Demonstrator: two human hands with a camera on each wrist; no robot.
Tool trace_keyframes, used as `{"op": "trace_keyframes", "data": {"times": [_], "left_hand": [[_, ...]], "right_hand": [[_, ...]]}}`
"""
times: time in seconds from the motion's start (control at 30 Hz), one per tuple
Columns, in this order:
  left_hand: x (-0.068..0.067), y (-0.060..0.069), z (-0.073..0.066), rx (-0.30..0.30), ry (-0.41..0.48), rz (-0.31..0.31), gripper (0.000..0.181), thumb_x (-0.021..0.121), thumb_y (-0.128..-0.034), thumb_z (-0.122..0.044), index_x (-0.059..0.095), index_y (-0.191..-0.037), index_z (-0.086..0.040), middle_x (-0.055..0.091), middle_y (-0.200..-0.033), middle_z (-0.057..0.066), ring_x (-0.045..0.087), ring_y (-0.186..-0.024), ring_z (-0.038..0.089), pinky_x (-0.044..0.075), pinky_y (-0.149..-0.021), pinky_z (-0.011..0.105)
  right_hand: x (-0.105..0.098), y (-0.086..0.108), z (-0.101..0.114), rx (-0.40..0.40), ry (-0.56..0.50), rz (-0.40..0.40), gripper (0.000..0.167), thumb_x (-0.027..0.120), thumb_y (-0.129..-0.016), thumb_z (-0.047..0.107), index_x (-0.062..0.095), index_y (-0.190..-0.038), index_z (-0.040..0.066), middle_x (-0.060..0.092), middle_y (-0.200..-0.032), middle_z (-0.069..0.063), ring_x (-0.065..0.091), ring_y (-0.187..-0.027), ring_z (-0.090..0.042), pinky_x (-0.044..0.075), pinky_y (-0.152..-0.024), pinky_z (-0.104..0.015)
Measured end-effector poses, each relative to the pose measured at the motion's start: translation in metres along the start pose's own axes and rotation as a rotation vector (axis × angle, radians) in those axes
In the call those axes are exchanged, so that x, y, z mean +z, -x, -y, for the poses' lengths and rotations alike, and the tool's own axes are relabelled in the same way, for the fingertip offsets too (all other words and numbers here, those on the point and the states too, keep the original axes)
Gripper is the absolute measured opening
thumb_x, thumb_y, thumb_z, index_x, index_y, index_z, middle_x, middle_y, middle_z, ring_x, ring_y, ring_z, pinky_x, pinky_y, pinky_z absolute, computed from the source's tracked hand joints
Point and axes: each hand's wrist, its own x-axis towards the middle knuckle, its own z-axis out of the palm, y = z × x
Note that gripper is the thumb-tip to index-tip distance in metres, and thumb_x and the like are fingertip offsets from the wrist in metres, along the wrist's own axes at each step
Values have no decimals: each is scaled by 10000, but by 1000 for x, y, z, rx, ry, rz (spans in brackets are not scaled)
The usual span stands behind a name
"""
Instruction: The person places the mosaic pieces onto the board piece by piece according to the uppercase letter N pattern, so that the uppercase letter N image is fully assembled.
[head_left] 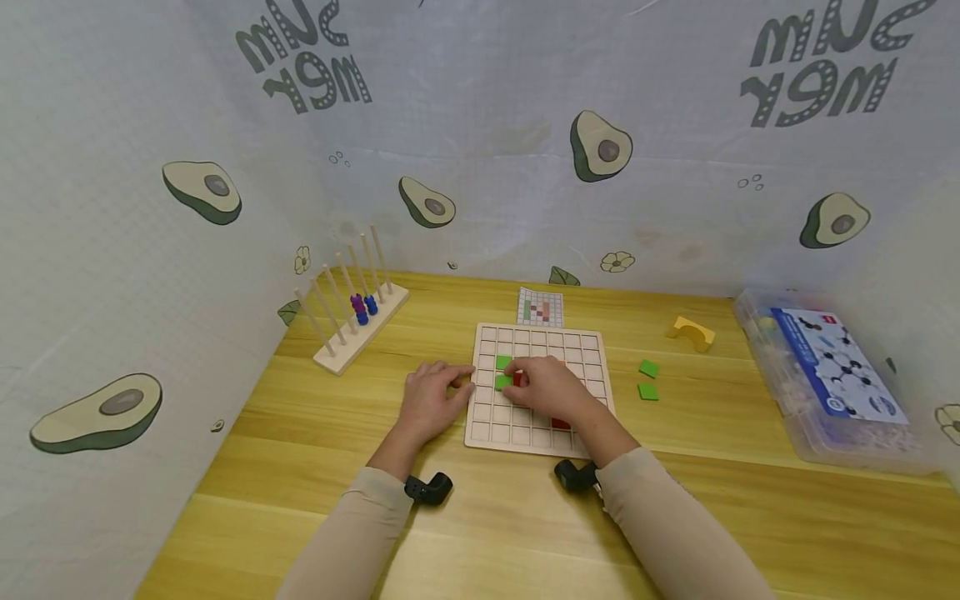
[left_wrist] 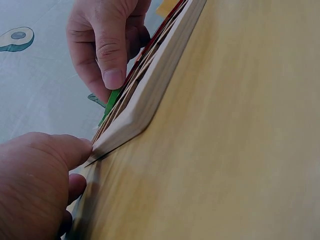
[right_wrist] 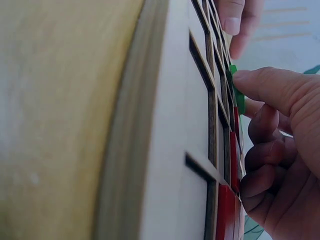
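Observation:
A pale wooden grid board (head_left: 482,432) lies flat on the table. My right hand (head_left: 551,387) is over its middle, and thumb and finger pinch a green square tile (right_wrist: 240,97) at a cell left of centre. Just beyond it another green tile (head_left: 503,362) sits in the grid. Red tiles (head_left: 560,423) show partly from under the right hand and wrist; the hand hides other cells. At the board's left edge, my left hand (head_left: 431,404) touches the rim with its fingertips, fingers loosely extended. Behind the board lies a printed pattern card (head_left: 540,308).
Two loose green tiles (head_left: 648,392) lie right of the board, with a yellow arch block (head_left: 692,333) beyond them. A clear plastic box (head_left: 795,408) stands far right. At the back left is a peg stand (head_left: 330,360) with blue and purple beads.

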Motion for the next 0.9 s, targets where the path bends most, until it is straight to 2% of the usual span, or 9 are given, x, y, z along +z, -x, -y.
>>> {"op": "trace_keyframes", "data": {"times": [0.63, 0.9], "left_hand": [[-1, 0, -2, 8, 0, -8, 329, 662, -984, -351, 721, -1287, -236, 689, -976, -26, 564, -959, 203, 364, -829, 376], [0, 1, -2, 16, -12, -31, 318, 673, -977, -345, 733, -1267, -231, 696, -967, -25, 574, -944, 195, 375, -815, 371]], "right_hand": [[2, -5, -2, 27, -39, -46, 274, 760, -912, 286, 711, -1142, 144, 625, -721, 4, 522, -586, -128, 410, -562, -284], [-3, 2, -7, 85, -97, -68, 302, 749, -925, 328, 707, -1180, 173, 623, -747, 1, 520, -594, -140, 414, -570, -292]]}}
